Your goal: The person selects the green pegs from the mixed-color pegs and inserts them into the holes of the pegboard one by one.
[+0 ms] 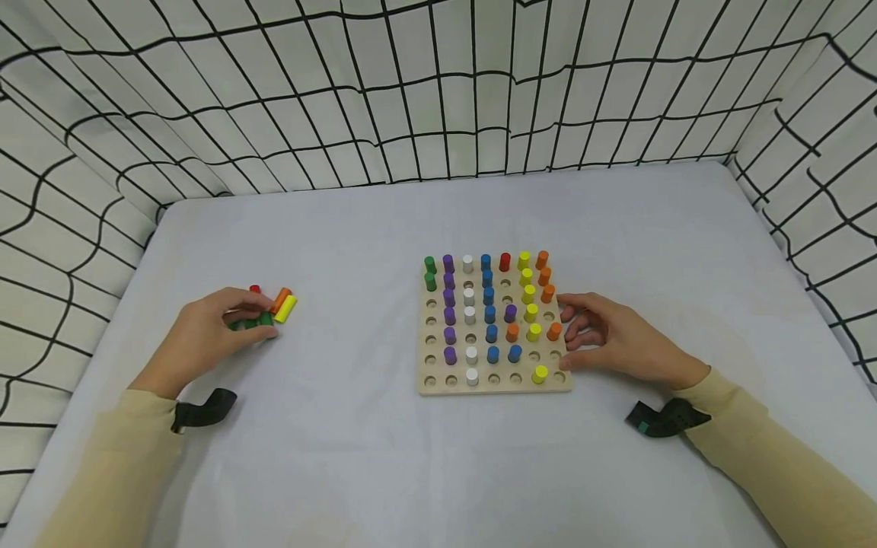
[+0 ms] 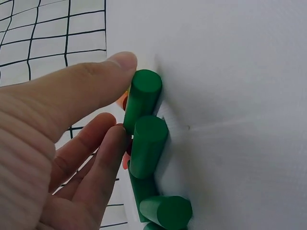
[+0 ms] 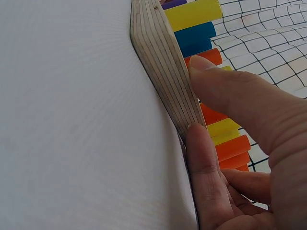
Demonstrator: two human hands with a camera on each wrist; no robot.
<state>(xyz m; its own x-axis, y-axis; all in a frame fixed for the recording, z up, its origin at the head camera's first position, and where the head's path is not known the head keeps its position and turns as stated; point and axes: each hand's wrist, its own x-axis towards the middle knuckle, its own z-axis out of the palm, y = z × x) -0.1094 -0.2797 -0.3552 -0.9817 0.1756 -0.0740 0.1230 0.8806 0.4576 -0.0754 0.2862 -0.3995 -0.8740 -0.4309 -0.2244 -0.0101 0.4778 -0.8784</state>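
My left hand [image 1: 218, 327] is at a small pile of loose pegs on the left of the table, thumb and fingers spread around the green pegs [image 2: 149, 146]. In the left wrist view, the thumb tip overlaps the end of the uppermost green peg [image 2: 143, 98], and the fingers lie beside it with a gap. A red peg [image 1: 255, 289], an orange peg [image 1: 281, 299] and a yellow peg [image 1: 286, 309] lie past the fingertips. My right hand [image 1: 613, 339] touches the right edge of the wooden pegboard [image 1: 493, 390] with its thumb and fingertips; its other fingers bend loosely.
Upright pegs stand in columns on the board: purple pegs [image 1: 448, 316], white pegs [image 1: 469, 315], blue pegs [image 1: 489, 313], yellow pegs [image 1: 530, 312] and others, with several bare holes. White cloth [image 1: 342, 441] covers the table. Black wire mesh [image 1: 438, 106] surrounds the back and sides.
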